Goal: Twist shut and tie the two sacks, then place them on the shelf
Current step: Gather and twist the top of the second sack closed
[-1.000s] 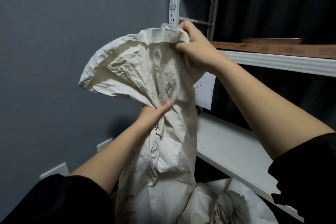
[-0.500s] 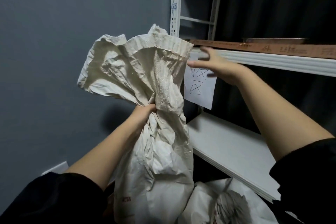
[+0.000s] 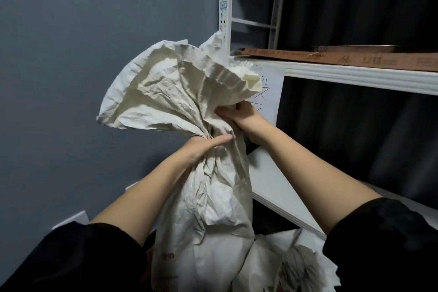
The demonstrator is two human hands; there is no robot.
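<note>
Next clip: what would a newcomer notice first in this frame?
The crumpled white sack at centre, its neck gripped by the left hand while the right hand grips the flared top just above. Behind on the right stands a white shelf with a handwritten paper sign; a second sack lies bottom right.

Dim, soft light from the near side; murky corners, wide-angle bending at edges.

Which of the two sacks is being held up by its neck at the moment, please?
The tall cream sack in the middle: the left hand and right hand grip its gathered neck. The other sack lies untouched at the lower right.
</note>
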